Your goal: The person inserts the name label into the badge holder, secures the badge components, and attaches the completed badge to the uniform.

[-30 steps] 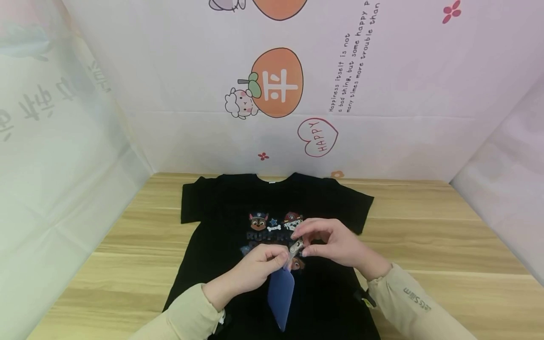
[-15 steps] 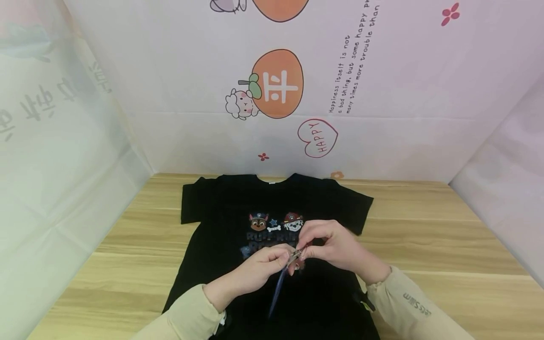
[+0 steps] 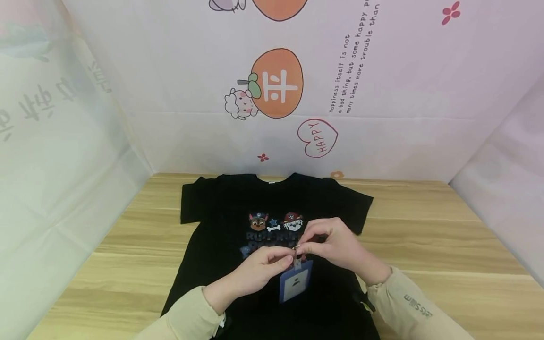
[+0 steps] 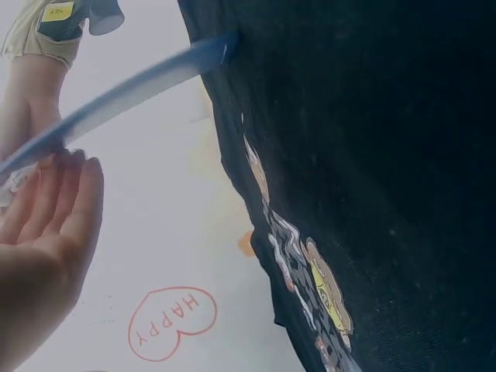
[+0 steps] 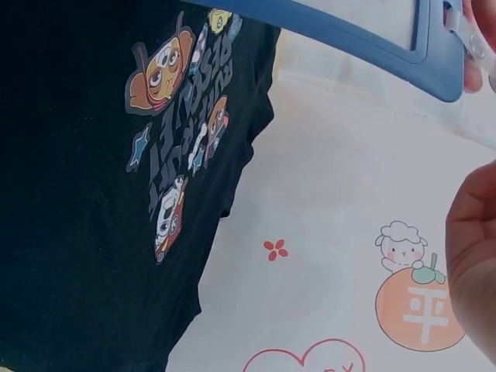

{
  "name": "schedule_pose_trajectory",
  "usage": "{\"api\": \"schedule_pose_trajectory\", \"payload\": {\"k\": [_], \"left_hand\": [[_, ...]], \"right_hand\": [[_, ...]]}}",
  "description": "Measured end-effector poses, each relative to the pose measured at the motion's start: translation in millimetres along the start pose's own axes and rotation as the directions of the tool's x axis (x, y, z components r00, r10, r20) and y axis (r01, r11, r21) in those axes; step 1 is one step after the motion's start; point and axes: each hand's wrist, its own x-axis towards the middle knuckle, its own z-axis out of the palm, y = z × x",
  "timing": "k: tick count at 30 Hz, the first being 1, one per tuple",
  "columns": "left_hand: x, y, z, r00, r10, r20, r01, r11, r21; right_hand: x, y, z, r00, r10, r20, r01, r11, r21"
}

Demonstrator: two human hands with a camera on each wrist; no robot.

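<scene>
Both hands meet above the shirt [image 3: 221,245] on the desk [image 3: 425,245]; left hand [image 3: 255,271] and right hand [image 3: 335,245] each pinch the clip [image 3: 296,249]; the badge [image 3: 294,284] hangs below.

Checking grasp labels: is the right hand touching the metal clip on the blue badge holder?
Touching. In the head view the right hand pinches the small metal clip atop the blue plastic badge holder, fingertips closed on it with no gap.

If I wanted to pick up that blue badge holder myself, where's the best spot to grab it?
Probably the small metal clip at the top of the badge holder, pinched from above. Both hands grip there now, and the flat blue sleeve hangs straight below, over the black T-shirt.
</scene>
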Motion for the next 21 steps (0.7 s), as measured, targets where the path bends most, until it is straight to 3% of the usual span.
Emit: {"api": "schedule_pose_trajectory", "payload": {"k": [3,6,12,21], "left_hand": [[1.0,1.0,1.2,0.997,0.005,-0.074,-0.006,1.000,-0.017],[3.2,0.3,2.0,0.989,0.042,-0.139,-0.050,0.997,-0.052],[5.2,1.2,3.4,0.977,0.058,-0.203,-0.069,0.996,-0.047],[8.2,5.9,7.1,0.953,0.060,-0.296,-0.045,0.997,0.058]], "right_hand": [[-0.2,-0.7,0.0,0.998,0.056,-0.033,-0.058,0.996,-0.063],[-0.4,-1.8,0.9,0.993,0.106,-0.056,-0.111,0.989,-0.094],[1.0,-6.0,2.5,0.978,0.195,-0.078,-0.204,0.968,-0.142],[0.3,-4.7,2.7,0.974,0.206,-0.094,-0.218,0.968,-0.128]]}}
